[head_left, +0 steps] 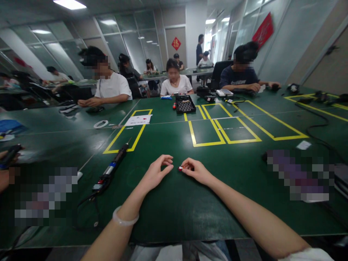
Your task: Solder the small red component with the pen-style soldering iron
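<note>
My right hand [196, 170] pinches a small red and white piece [180, 168] between thumb and fingertips, just above the green table. What kind of piece it is, I cannot make out. Facing it, a short gap away, my left hand [161, 169] is held with thumb and fingers apart and nothing between them. A pale bangle circles my left wrist. To the left of that hand lies a black electric screwdriver [111, 168] with a blue and silver band, its thin bit pointing away from me and its cable running toward the front edge.
Yellow tape rectangles mark the green table [163, 214]. A black tray of parts [185, 104] stands at the far side, a white paper [138, 120] and a white ring [100, 124] nearer left. Blurred-out objects lie left and right. Cables run along the right. Several people sit around.
</note>
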Tool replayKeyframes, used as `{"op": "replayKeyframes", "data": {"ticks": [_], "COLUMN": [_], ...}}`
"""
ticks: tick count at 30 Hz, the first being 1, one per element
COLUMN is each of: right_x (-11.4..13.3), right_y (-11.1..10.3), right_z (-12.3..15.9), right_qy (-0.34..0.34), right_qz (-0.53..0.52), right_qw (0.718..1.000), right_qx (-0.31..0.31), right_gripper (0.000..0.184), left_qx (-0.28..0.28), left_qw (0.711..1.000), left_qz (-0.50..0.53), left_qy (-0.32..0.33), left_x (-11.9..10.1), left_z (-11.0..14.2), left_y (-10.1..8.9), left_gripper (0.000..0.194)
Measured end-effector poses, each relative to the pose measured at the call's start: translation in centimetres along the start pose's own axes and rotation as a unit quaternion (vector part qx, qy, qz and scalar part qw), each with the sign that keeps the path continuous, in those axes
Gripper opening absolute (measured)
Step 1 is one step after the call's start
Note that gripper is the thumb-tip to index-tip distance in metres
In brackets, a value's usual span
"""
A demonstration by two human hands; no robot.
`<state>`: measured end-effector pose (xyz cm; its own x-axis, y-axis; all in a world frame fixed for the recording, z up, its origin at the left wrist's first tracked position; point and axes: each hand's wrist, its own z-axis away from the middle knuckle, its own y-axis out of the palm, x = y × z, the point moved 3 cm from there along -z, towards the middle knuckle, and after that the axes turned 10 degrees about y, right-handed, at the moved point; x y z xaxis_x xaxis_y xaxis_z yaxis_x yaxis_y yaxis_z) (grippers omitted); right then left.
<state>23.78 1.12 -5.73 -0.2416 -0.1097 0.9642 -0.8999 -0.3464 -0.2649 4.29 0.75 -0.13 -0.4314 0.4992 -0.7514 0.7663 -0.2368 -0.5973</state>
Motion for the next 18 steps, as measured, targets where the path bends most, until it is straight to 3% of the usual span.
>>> {"op": "replayKeyframes", "data": {"ticks": [5,8,10,13,18], "right_x": [0.2,0.1,-0.1,-0.2,0.0], "right_y": [0.1,0.3,0.3,0.3,0.3], "right_z": [0.1,0.1,0.1,0.1,0.1], "right_qy": [0.007,0.007,0.004,0.0,0.004], "right_qz": [0.006,0.0,-0.003,0.0,0.002], "right_qw": [1.0,1.0,1.0,1.0,1.0], "right_qx": [0.006,0.01,0.011,0.01,0.009], "right_gripper": [0.016,0.018,0.018,0.018,0.018], "left_qx": [-0.066,-0.091,-0.09,-0.074,-0.04], "left_qw": [0.975,0.928,0.891,0.866,0.89], "left_qz": [-0.205,-0.349,-0.416,-0.444,-0.364], "left_qy": [-0.062,-0.097,-0.158,-0.22,-0.272], "left_x": [2.2,5.5,8.0,10.9,12.5], "left_z": [3.9,7.9,11.0,15.0,18.4], "left_y": [-7.3,-11.8,-14.3,-16.7,-17.8], "left_gripper": [0.063,0.075,0.084,0.094,0.079]}}
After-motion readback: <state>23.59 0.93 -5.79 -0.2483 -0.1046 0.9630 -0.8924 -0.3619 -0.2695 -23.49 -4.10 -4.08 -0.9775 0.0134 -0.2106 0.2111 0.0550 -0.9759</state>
